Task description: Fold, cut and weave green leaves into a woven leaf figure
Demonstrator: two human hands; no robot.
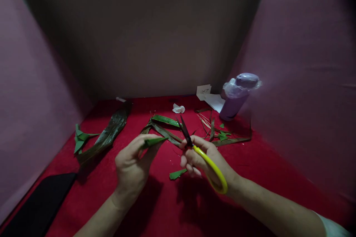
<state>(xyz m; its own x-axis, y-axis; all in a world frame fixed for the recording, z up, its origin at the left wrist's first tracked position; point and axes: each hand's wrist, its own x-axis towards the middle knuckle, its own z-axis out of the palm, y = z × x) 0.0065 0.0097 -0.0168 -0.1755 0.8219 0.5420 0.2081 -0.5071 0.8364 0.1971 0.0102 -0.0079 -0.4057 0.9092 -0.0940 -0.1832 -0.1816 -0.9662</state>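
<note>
Left grip (151,144) raised, left of the scissors (207,161); forearm comes up from lower left. Thumb and fingers pinched closed on a folded green leaf piece (152,142). Right grip (191,155) is around the scissors: fingers curled, one fingertip by the pivot, forearm in from the lower right. Blades slightly parted, leaf piece apart from them.

Red surface (278,163) below. Just beyond the scissors, a green leaf strip (165,120) and dull leaf strips (166,133) lie close behind the blades, crowding that side. Small green offcut (177,174) left of the handles, partly behind my right fingers. Farther beyond: crumpled white tissue (178,109). Right of and beyond the scissors: thin pale sticks (204,121) among scraps, white papers (214,101), purple cup (233,106) with clear plastic at its top. Well left of the scissors: long dark leaf (112,127), folded green leaf shape (80,139), and, nearer me, a black flat object (41,203).

Leaf piece: narrow tip points right, toward the scissors' pivot; long axis roughly crosswise. Scissors: blade tips point away and a bit left, handles back toward me and right; long axis diagonal.
</note>
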